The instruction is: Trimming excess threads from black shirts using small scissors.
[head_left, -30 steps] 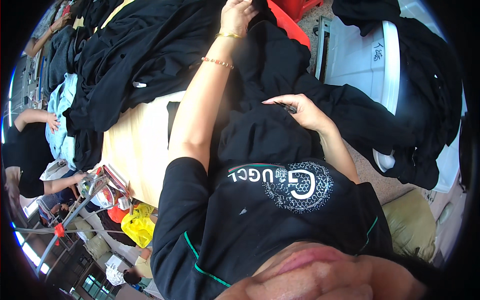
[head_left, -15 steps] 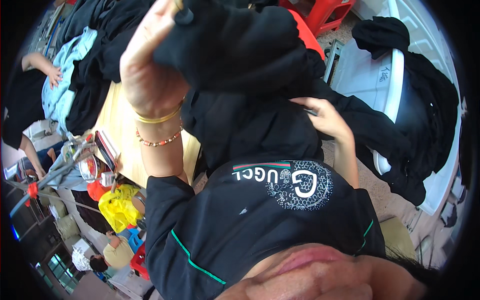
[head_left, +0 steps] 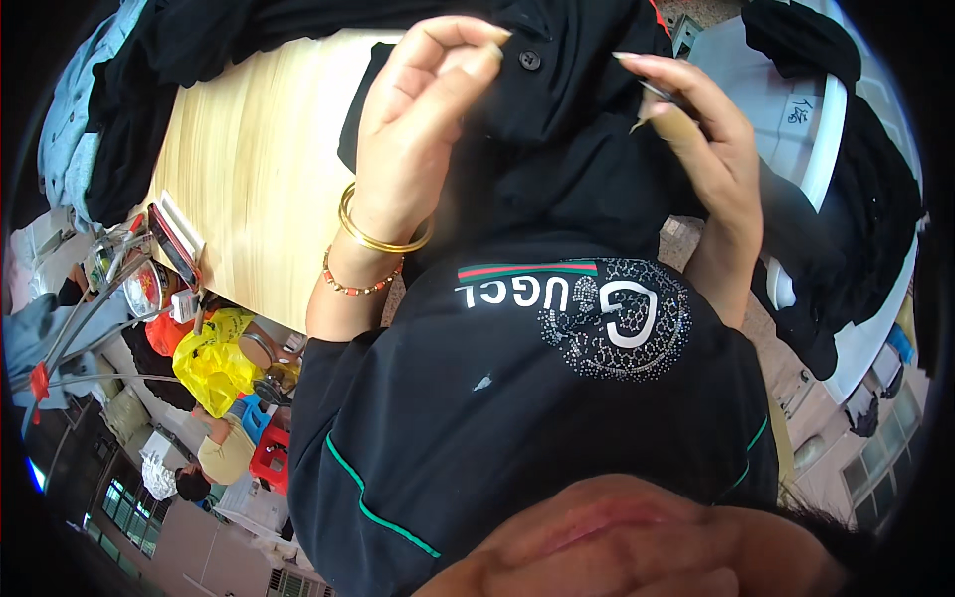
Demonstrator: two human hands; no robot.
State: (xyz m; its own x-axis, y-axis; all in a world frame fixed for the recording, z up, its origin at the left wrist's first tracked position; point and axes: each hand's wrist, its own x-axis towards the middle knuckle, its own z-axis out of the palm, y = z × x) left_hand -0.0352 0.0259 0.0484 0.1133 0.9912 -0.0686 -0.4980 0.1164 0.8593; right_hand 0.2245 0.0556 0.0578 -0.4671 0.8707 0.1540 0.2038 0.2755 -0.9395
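Pale wooden table (head_left: 249,169) heaped with dark clothing; both hands up at a black buttoned garment (head_left: 557,119).

Left hand (head_left: 418,129) raised close to the camera, thumb and fingers pinched on a fold of the black cloth just beside a black button (head_left: 530,60); a gold bangle (head_left: 383,234) and a beaded bracelet (head_left: 363,284) on the wrist. Right hand (head_left: 701,139) curled at the garment's right side, nipping something small and dark between thumb and forefinger, what it is I cannot tell. Garment held lifted over the table edge, draping toward the body; work looks midway, the piece gripped and under inspection, not laid aside. Around: blue garments (head_left: 65,119) at far left, a white plastic chair (head_left: 816,129) hung with black cloth at right, a yellow bag (head_left: 214,363) below; the near hand blocks much of the cloth.
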